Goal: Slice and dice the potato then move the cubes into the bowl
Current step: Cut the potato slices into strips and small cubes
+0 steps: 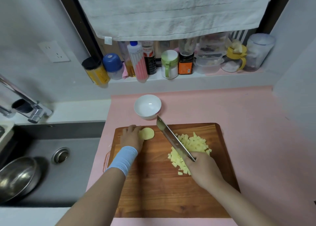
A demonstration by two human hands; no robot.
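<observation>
Head view, starting at the left edge of the frame: a metal basin (16, 176) sits in the sink (68, 183). On the wooden cutting board (153, 188) in the lower middle, the left hand (131, 138) rests against the left side of a round, uncut potato piece (147, 133) near the board's upper left corner. Its fingers lie over the potato's edge, but I cannot tell whether they pinch it or only press it. Just above the board stands the white bowl (147, 106), with no potato in it. Right of centre, the knife (171, 137) slants across the board, tip toward the bowl. Its blade lies along the heap of potato cubes (193, 146), which sits at centre right of the board. The right hand (203, 171) grips the handle with fingers wrapped closed around it.

The step in hand appears to be dicing that last piece. To do it well, tuck the left fingertips back behind the knuckles and lay the piece on its flat face. Cut even strips first, then turn them and cross-cut to match the existing cubes, well apart from the heap.
</observation>
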